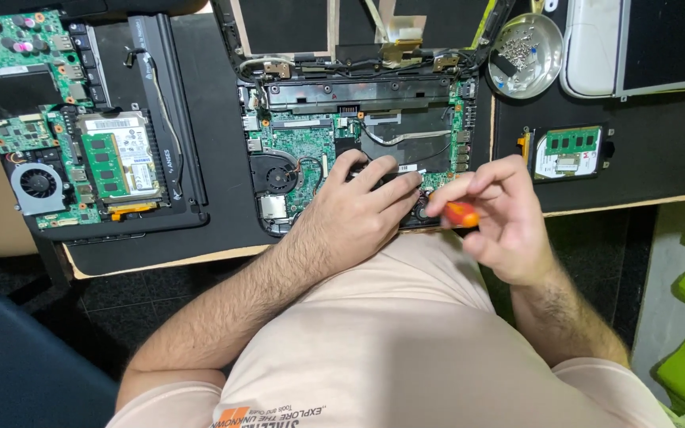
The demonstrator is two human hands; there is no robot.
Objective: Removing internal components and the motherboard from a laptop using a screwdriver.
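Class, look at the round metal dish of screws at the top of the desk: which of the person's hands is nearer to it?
Right. The right hand, gripping an orange-handled screwdriver, sits below the dish; the left hand rests on the opened laptop, farther left.

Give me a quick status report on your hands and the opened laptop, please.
Left hand flat on opened laptop board. Right hand gripping orange-handled screwdriver at front edge. Screw bowl off right; nothing blocking.

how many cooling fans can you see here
2: one grey fan on the board at far left, one dark fan in the opened laptop, just left of the left hand. Others may be hidden under the hands.
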